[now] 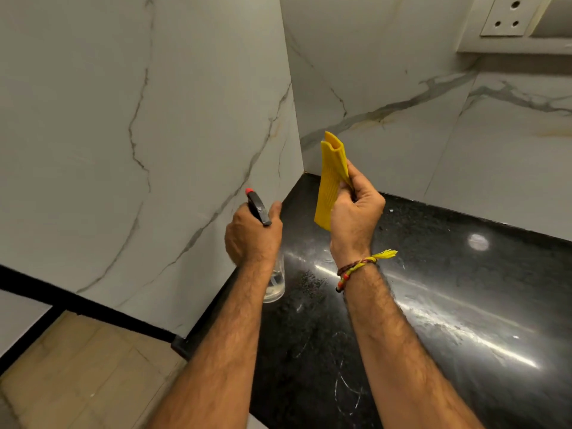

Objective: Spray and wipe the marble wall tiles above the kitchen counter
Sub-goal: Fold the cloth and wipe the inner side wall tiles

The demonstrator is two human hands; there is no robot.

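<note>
Both arms are up over the counter (448,289), and the left hand (252,235) is wrapped tight around the neck of a spray bottle (274,278). Its black trigger head with the red nozzle tip (249,191) pokes out above the knuckles, aimed up and left at the marble wall (139,119) just beyond the hand. The fingers curl away from the camera, so whether one sits on the trigger cannot be told. Only the clear lower part of the bottle shows below the wrist; the middle is hidden behind the hand, and it is hard to say whether the base touches the counter or hangs just above it.

Over to the right hand (356,218): it pinches a yellow cloth (329,181), folded and standing upright, thumb and fingers closed on its right edge. The cloth's lower corner slips behind the heel of the hand. It is held in the air, near the corner where the 2 marble walls meet, and touches neither.

A beaded thread bracelet (356,267) with a yellow tassel circles the right wrist. Up in the far right corner, a wall socket (507,13) is cut off by the top edge. Glare streaks across the black counter below the right forearm.
</note>
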